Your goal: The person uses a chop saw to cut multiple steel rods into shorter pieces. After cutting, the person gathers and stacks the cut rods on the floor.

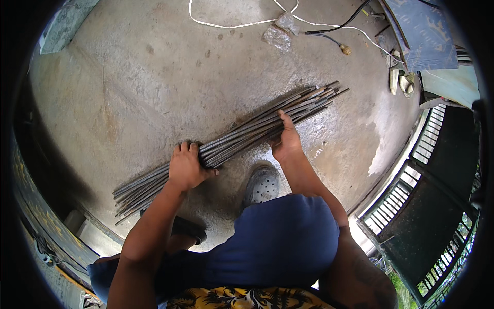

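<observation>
A bundle of ribbed steel rebar rods (234, 138) lies slantwise before me, its right end farther away than its left. My left hand (189, 166) is wrapped over the bundle left of its middle, fingers on the far side and thumb on the near side. Toward the right end, my right hand (287, 138) grips the bundle from the near side, thumb over the top and its other fingers hidden beneath. The rod ends are uneven and fan out at both ends; some rods look rusty brown.
Concrete floor (154, 77) surrounds the bundle, with wet patches. My grey clog (263, 184) stands just nearer than the rods. Farther off lie a white cable (226, 26), a black cord with a plug (345, 49), clear plastic wrapping (278, 37) and shoes (395, 80). A dark metal gate (427, 201) borders the right.
</observation>
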Motion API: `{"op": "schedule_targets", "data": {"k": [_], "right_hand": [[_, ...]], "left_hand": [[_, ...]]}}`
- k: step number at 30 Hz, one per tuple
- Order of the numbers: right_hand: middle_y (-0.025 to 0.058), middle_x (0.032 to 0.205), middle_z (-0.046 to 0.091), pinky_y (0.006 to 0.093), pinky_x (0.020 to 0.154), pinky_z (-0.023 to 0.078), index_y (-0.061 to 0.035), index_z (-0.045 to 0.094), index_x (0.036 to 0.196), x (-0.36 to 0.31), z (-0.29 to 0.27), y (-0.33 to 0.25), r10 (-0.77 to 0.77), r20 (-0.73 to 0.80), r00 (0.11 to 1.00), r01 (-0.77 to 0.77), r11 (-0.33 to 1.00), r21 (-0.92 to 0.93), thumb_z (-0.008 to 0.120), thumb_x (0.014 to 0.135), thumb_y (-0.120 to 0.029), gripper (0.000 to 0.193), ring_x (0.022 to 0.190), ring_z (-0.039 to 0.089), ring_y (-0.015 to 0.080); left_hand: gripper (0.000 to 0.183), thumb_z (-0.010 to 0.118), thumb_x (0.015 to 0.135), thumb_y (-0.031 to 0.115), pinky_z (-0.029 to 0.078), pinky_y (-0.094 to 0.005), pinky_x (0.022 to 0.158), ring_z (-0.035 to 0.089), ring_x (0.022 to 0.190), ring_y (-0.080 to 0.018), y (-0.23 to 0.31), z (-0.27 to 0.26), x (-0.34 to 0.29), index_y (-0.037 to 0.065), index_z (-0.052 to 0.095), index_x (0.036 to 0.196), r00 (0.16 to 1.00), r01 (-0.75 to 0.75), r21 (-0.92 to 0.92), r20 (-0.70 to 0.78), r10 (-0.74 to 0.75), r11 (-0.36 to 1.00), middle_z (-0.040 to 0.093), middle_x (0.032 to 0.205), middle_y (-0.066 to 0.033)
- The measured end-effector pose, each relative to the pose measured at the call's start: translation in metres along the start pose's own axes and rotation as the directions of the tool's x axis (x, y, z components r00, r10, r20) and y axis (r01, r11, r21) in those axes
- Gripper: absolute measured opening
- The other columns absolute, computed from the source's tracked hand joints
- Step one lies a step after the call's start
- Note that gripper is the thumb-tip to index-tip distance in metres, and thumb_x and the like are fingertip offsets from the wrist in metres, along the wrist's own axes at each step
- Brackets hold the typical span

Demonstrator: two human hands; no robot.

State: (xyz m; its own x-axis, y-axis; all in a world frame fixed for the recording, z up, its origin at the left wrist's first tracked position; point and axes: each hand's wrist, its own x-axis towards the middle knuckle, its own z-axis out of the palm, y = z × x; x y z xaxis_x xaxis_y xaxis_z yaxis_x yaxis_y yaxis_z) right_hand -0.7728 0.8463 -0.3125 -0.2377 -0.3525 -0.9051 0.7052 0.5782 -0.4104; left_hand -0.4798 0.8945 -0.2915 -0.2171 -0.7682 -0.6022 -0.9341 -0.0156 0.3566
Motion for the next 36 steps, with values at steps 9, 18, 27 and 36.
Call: {"op": "schedule_targets", "data": {"k": [9, 18, 27, 36], "right_hand": [[0.0045, 0.141, 0.065, 0.0416, 0.113, 0.045, -0.0117, 0.061, 0.138, -0.004, -0.001, -0.001, -0.054, 0.043, 0.998, 0.05, 0.996, 0.079, 0.069, 0.1, -0.045, 0.051, 0.127, 0.06, 0.0246], [0.0063, 0.142, 0.064, 0.0459, 0.118, 0.042, -0.0118, 0.061, 0.139, 0.001, -0.003, 0.006, -0.092, 0.137, 0.986, 0.072, 0.987, 0.142, 0.067, 0.101, -0.047, 0.052, 0.131, 0.059, 0.0277], [0.0069, 0.147, 0.061, 0.0462, 0.12, 0.04, -0.0113, 0.058, 0.144, 0.007, -0.004, 0.007, -0.083, 0.179, 0.98, 0.06, 0.99, 0.131, 0.062, 0.104, -0.047, 0.054, 0.134, 0.057, 0.028], [0.0056, 0.154, 0.055, 0.0479, 0.123, 0.037, -0.0146, 0.049, 0.155, 0.007, -0.022, 0.011, -0.114, 0.304, 0.946, 0.057, 0.98, 0.188, 0.056, 0.105, -0.059, 0.067, 0.14, 0.052, 0.0281]], "left_hand": [[0.098, 0.094, 0.065, 0.054, 0.051, -0.048, 0.105, 0.062, 0.12, -0.0409, -0.004, 0.002, 0.0, -0.003, 0.059, 0.136, 1.0, -0.013, -0.042, -0.019, 0.013, 0.999, 0.064, 0.129, -0.0229], [0.099, 0.093, 0.064, 0.06, 0.05, -0.0499, 0.105, 0.065, 0.118, -0.0407, 0.006, 0.003, -0.006, 0.0, 0.06, 0.136, 0.999, 0.05, -0.108, 0.004, -0.049, 0.993, 0.067, 0.123, -0.0228], [0.102, 0.095, 0.061, 0.054, 0.046, -0.0491, 0.112, 0.055, 0.132, -0.043, 0.02, -0.01, -0.004, 0.001, 0.059, 0.141, 0.997, 0.072, 0.018, 0.031, -0.072, 0.997, 0.06, 0.135, -0.0236], [0.101, 0.096, 0.061, 0.052, 0.046, -0.0446, 0.114, 0.055, 0.131, -0.0416, 0.009, 0.001, 0.002, -0.002, 0.059, 0.139, 0.995, 0.04, -0.064, 0.092, -0.034, 0.997, 0.06, 0.138, -0.0232]]}}
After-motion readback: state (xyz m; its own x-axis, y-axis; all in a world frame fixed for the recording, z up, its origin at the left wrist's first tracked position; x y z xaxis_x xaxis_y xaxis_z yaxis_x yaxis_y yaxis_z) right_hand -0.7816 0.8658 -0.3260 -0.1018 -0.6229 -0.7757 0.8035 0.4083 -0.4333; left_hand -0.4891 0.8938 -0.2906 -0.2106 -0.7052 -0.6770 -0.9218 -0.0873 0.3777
